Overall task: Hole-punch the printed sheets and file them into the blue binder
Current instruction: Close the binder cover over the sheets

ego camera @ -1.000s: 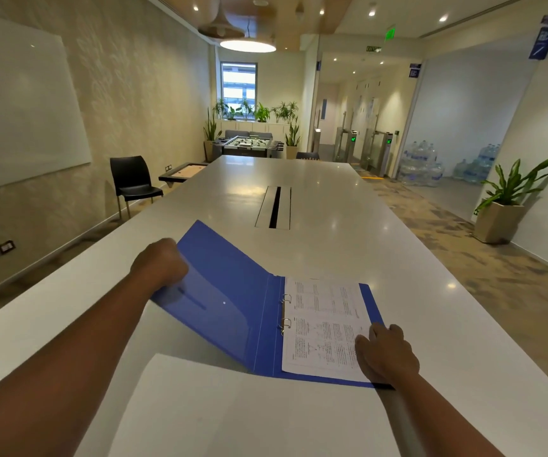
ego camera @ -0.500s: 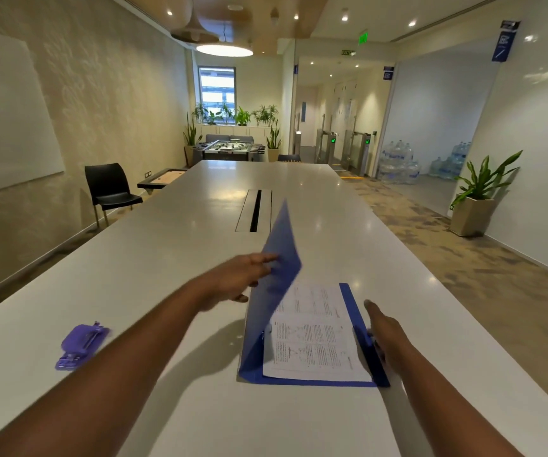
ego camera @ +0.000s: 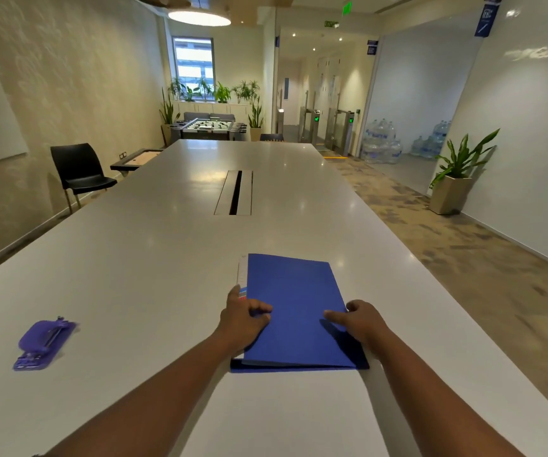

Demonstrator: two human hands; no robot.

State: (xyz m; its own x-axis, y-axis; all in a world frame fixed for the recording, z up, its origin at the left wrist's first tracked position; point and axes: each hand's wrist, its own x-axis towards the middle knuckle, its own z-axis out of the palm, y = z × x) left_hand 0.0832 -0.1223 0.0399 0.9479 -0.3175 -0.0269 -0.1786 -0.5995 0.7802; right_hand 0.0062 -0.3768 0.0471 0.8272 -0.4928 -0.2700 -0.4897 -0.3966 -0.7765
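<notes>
The blue binder (ego camera: 295, 301) lies closed and flat on the long white table (ego camera: 154, 258), straight in front of me. Its white labelled spine faces left. The printed sheets are hidden inside it. My left hand (ego camera: 244, 319) rests on the cover near the spine, fingers curled, thumb along the spine edge. My right hand (ego camera: 358, 321) rests on the cover at its right edge, fingers bent on top. A purple hole punch (ego camera: 43, 344) sits on the table well to the left, away from both hands.
A cable slot (ego camera: 234, 192) runs down the table's middle, beyond the binder. A black chair (ego camera: 79, 173) stands left of the table, a potted plant (ego camera: 455, 179) right by the wall. Water bottles and a foosball table stand far back.
The binder's front cover swung from lying open on the left, through upright, down over the printed sheets. Both hands now lie on the closed cover. The view has tilted.
</notes>
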